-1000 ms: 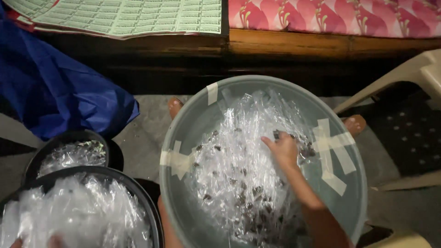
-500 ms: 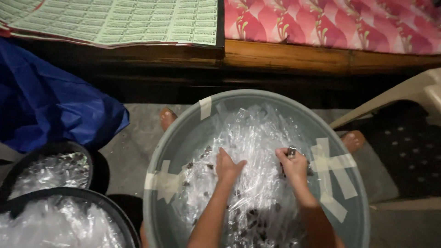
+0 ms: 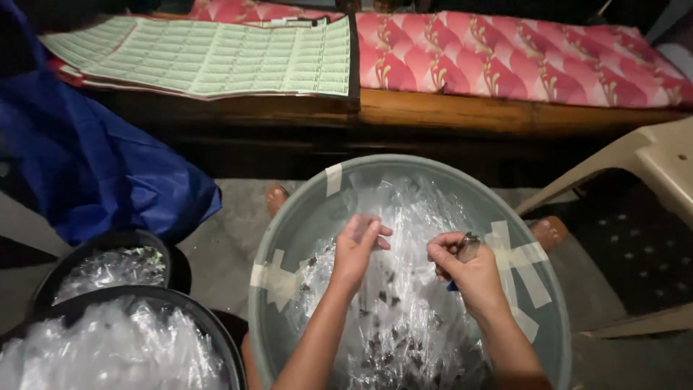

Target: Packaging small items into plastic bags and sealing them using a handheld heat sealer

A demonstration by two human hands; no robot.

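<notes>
Pinched shut, the right hand (image 3: 469, 271) holds a small clear plastic sachet (image 3: 468, 247) with something dark inside, its grip narrow between thumb and fingertips. Beside it the left hand (image 3: 357, 249) pinches a bit of clear film in a closed grip, just above the heap of clear plastic packets (image 3: 404, 325) filling the grey basin (image 3: 289, 238), whose rim is patched with strips of tape.

Head view: half a second ago both hands lay low among the packets; now they are raised and drawn together over the heap, a single sachet picked out of it. To the left stand two black tubs (image 3: 108, 242) of similar packets, a blue plastic bag (image 3: 94, 166) behind them.
</notes>
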